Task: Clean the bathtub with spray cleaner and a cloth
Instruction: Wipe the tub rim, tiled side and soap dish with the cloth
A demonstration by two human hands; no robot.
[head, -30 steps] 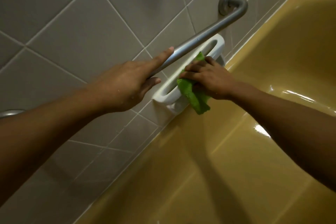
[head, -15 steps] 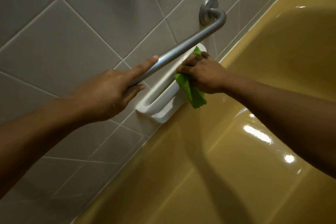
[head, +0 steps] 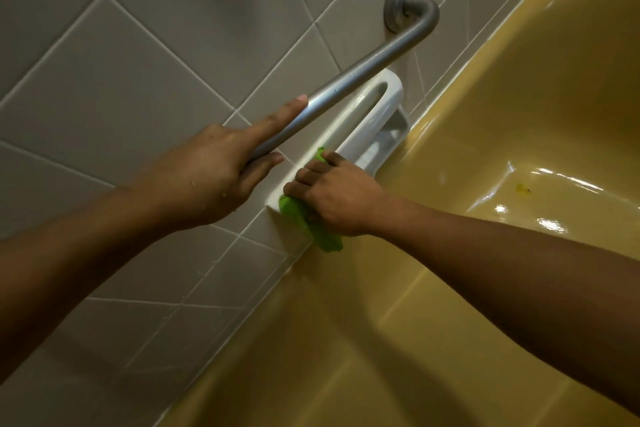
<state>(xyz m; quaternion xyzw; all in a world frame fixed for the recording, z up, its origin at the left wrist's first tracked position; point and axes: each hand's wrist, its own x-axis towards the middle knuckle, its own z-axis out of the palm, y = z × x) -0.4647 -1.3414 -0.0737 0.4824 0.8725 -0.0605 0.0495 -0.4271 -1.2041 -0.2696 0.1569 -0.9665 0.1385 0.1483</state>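
R hand [head: 341,199] has its fingers curled round the green cloth [head: 311,225] & presses it on the near end of the white soap dish [head: 381,107]. L hand [head: 207,173] grips the grab bar [head: 363,69], pointer finger straight along it. Tub [head: 346,340] looks wet & shiny, so prob. mostly wiped; dish not done yet. Vs 0.5 s ago: cloth slid from the dish's far end to the near end; L hand same.
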